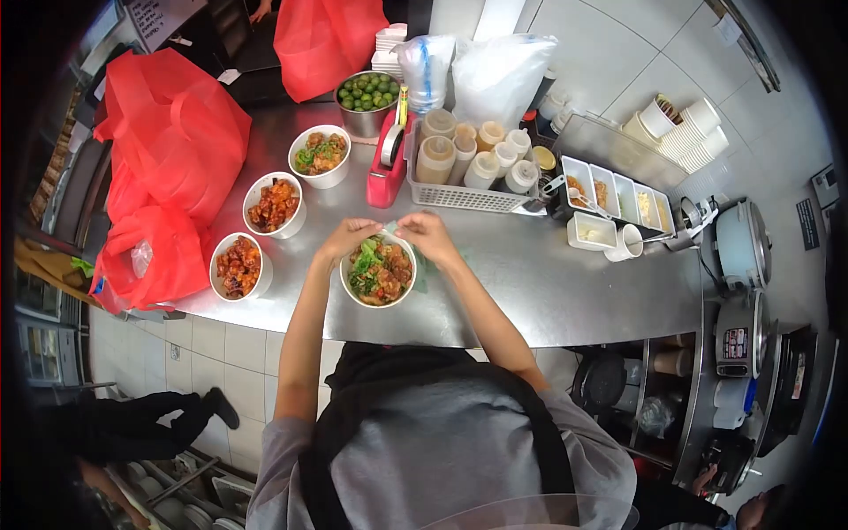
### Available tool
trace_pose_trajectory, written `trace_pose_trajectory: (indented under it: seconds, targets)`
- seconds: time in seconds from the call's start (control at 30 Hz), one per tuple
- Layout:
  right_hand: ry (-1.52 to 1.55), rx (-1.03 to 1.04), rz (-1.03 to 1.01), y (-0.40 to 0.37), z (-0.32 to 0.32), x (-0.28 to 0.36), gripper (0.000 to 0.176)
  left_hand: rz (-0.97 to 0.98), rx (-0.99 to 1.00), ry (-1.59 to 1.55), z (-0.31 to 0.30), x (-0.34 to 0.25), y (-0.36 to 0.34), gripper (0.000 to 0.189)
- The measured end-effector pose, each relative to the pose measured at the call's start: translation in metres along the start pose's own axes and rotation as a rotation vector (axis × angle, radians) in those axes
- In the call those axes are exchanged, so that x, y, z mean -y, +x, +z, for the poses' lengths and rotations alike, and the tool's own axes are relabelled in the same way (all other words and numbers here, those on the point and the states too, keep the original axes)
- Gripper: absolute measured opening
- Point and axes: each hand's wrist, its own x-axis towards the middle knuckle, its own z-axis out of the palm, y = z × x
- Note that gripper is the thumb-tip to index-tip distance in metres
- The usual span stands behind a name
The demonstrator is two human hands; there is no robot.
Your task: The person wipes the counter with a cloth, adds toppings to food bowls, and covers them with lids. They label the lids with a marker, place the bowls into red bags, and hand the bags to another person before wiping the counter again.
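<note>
My right hand (426,235) could pass rightward over the steel counter (565,305), on the near side of the white cup (624,244). Ahead, bottle basket (464,198) and red tape dispenser (382,187) block me; leftward, three filled bowls (296,221).

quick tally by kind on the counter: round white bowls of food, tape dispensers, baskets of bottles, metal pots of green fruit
round white bowls of food: 4
tape dispenser: 1
basket of bottles: 1
metal pot of green fruit: 1
total: 7
</note>
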Motion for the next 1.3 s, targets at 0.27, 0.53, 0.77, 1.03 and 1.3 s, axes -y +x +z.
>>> trace_pose_trajectory:
  seconds: [0.27,0.53,0.77,1.03,1.3]
  targets:
    - [-0.092,0.118,-0.014,-0.037,-0.01,-0.006,0.02,0.1,-0.284,-0.11,0.002,0.009,-0.015,0.025]
    - [0.499,-0.088,0.244,-0.077,0.027,-0.004,0.013,0.219,-0.74,-0.448,0.016,0.03,-0.035,0.026]
    - [0.435,-0.095,0.242,-0.068,0.016,-0.005,0.012,0.093,-0.587,0.143,0.004,0.032,-0.098,0.019]
    - [-0.011,-0.108,0.151,-0.049,0.008,-0.03,0.027,0.058,-0.56,0.048,-0.008,0.043,-0.134,0.013]
    - [-0.319,-0.331,-0.078,-0.029,-0.013,-0.076,0.038,0.095,-0.431,-0.053,-0.008,0.04,-0.107,0.01]
